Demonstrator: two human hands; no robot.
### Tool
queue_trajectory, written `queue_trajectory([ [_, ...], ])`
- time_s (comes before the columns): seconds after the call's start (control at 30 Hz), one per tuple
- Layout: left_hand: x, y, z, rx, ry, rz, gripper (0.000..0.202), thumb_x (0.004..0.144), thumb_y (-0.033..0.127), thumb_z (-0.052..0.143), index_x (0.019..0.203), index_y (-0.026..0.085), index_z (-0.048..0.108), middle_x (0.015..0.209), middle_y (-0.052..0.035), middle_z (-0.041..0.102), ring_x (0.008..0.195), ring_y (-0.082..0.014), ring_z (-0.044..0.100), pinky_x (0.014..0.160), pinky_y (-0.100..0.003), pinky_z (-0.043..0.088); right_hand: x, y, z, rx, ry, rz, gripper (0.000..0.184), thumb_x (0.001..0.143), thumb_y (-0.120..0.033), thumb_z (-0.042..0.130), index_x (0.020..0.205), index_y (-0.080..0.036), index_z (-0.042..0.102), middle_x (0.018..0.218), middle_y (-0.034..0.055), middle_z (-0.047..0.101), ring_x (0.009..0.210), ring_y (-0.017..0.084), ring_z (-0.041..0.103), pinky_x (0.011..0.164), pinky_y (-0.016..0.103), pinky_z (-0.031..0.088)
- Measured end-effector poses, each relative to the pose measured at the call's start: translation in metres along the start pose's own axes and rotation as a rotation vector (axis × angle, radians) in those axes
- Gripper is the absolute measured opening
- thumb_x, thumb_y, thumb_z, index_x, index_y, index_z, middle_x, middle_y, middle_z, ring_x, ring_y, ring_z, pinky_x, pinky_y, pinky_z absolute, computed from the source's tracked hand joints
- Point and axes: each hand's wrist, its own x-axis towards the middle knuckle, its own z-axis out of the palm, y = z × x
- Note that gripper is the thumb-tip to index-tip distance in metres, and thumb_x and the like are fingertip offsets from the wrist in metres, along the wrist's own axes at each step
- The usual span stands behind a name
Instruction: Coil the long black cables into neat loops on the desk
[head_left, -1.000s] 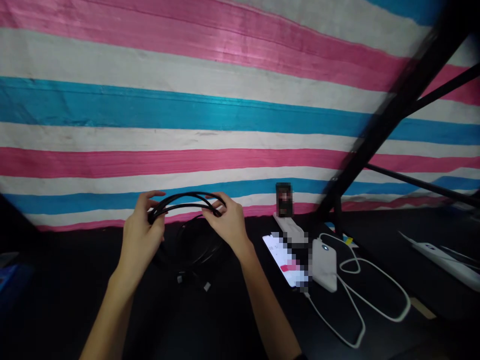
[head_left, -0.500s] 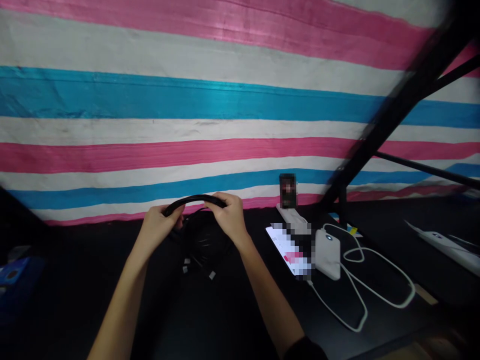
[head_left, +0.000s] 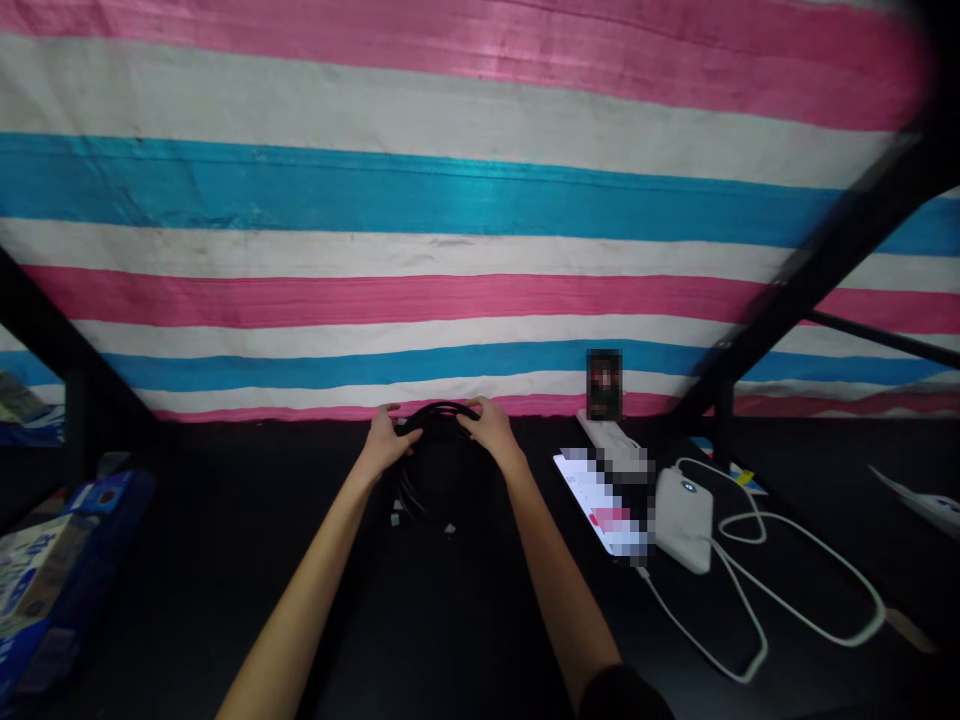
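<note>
Left hand and right hand, half-curled, gripped the cable at ten and two o'clock, seemingly to bunch its loops.

Left to right across table: packet, cable coil, phone, power bank; sheet behind.

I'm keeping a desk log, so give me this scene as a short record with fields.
Left hand: holds coiled black cable, left side
Right hand: holds same cable, right side
Near coil: pale connectors
Right of hands: lit phone, white power bank, white cable
Far left: blue package
Surface: black tabletop
Background: striped sheet, pink, white, blue
</note>
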Motion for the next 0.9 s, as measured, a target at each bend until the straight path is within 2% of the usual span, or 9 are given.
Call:
queue_trajectory([
  [0.07, -0.001, 0.002, 0.001, 0.109, 0.051, 0.044, 0.058, 0.066, 0.026, 0.070, 0.118, 0.016, 0.046, 0.105, -0.0126, 0.053, 0.076, -0.0196, 0.061, 0.079, -0.039, 0.048, 0.002, 0.003, -0.001, -0.037, 0.009, -0.017, 0.038, 0.074, -0.018, 0.065, 0.111, -0.013, 0.057, 0.114, 0.0138, 0.060, 0.107, 0.022, 0.058, 0.091, 0.035, 0.046],
  [0.17, -0.007, 0.012, -0.006, 0.272, 0.102, 0.081, 0.050, 0.067, 0.029, 0.070, 0.113, 0.019, 0.052, 0.116, -0.0149, 0.049, 0.101, -0.0306, 0.056, 0.095, -0.050, 0.037, 0.000, 0.001, -0.012, -0.070, -0.066, -0.019, 0.049, 0.077, -0.023, 0.065, 0.123, -0.014, 0.051, 0.125, 0.0138, 0.055, 0.118, 0.022, 0.050, 0.099, 0.034, 0.040],
  [0.23, -0.010, 0.018, -0.015, 0.339, 0.112, 0.077, 0.044, 0.069, 0.034, 0.068, 0.109, 0.020, 0.056, 0.114, -0.0149, 0.052, 0.106, -0.0335, 0.054, 0.095, -0.051, 0.036, -0.004, 0.000, -0.023, -0.088, -0.162, -0.003, 0.052, 0.076, -0.028, 0.066, 0.124, -0.014, 0.052, 0.128, 0.0146, 0.054, 0.120, 0.025, 0.049, 0.100, 0.037, 0.039],
  [0.33, -0.011, 0.022, -0.031, 0.374, 0.107, 0.057, 0.038, 0.073, 0.040, 0.063, 0.105, 0.020, 0.058, 0.105, -0.0122, 0.059, 0.100, -0.0294, 0.057, 0.088, -0.044, 0.043, -0.009, 0.001, -0.039, -0.142, -0.403, 0.091, 0.060, 0.069, -0.033, 0.074, 0.122, -0.014, 0.055, 0.124, 0.0160, 0.056, 0.113, 0.033, 0.054, 0.094, 0.044, 0.045],
  [0.4, -0.010, 0.022, -0.041, 0.380, 0.109, 0.051, 0.036, 0.075, 0.041, 0.060, 0.104, 0.020, 0.058, 0.103, -0.0102, 0.062, 0.097, -0.0259, 0.059, 0.086, -0.040, 0.044, -0.010, 0.003, -0.045, -0.230, -0.619, 0.229, 0.065, 0.073, -0.041, 0.069, 0.129, -0.017, 0.048, 0.129, 0.0155, 0.053, 0.110, 0.034, 0.055, 0.084, 0.045, 0.051],
  [0.47, -0.010, 0.021, -0.049, 0.387, 0.109, 0.047, 0.036, 0.076, 0.042, 0.059, 0.104, 0.020, 0.058, 0.102, -0.0093, 0.063, 0.094, -0.0241, 0.060, 0.083, -0.037, 0.045, -0.009, 0.006, -0.046, -0.294, -0.728, 0.339, 0.066, 0.079, -0.046, 0.061, 0.135, -0.018, 0.039, 0.132, 0.0166, 0.050, 0.105, 0.032, 0.058, 0.076, 0.043, 0.055],
  [0.67, -0.014, 0.024, -0.062, 0.429, 0.015, 0.034, 0.041, 0.077, 0.048, 0.055, 0.106, 0.020, 0.057, 0.097, -0.0088, 0.067, 0.088, -0.0236, 0.063, 0.075, -0.034, 0.047, -0.007, 0.012, -0.043, -0.269, -0.762, 0.499, 0.058, 0.088, -0.039, 0.053, 0.135, -0.012, 0.033, 0.121, 0.0216, 0.054, 0.073, 0.020, 0.067, 0.062, 0.032, 0.057],
  [0.77, -0.015, 0.027, -0.056, 0.479, -0.056, 0.041, 0.050, 0.077, 0.054, 0.052, 0.115, 0.021, 0.053, 0.105, -0.0098, 0.066, 0.096, -0.0251, 0.061, 0.080, -0.035, 0.047, -0.007, 0.015, -0.041, -0.266, -0.783, 0.511, 0.049, 0.092, -0.032, 0.046, 0.133, -0.009, 0.033, 0.112, 0.0210, 0.057, 0.063, 0.016, 0.066, 0.058, 0.030, 0.057],
  [0.9, -0.017, 0.026, -0.039, 0.587, -0.203, -0.004, 0.069, 0.072, 0.058, 0.057, 0.126, 0.018, 0.046, 0.124, -0.0166, 0.057, 0.112, -0.0324, 0.054, 0.091, -0.043, 0.043, -0.006, 0.016, -0.038, -0.287, -0.789, 0.441, 0.040, 0.092, -0.026, 0.045, 0.127, -0.007, 0.040, 0.095, 0.0157, 0.063, 0.061, 0.015, 0.065, 0.059, 0.029, 0.057],
])
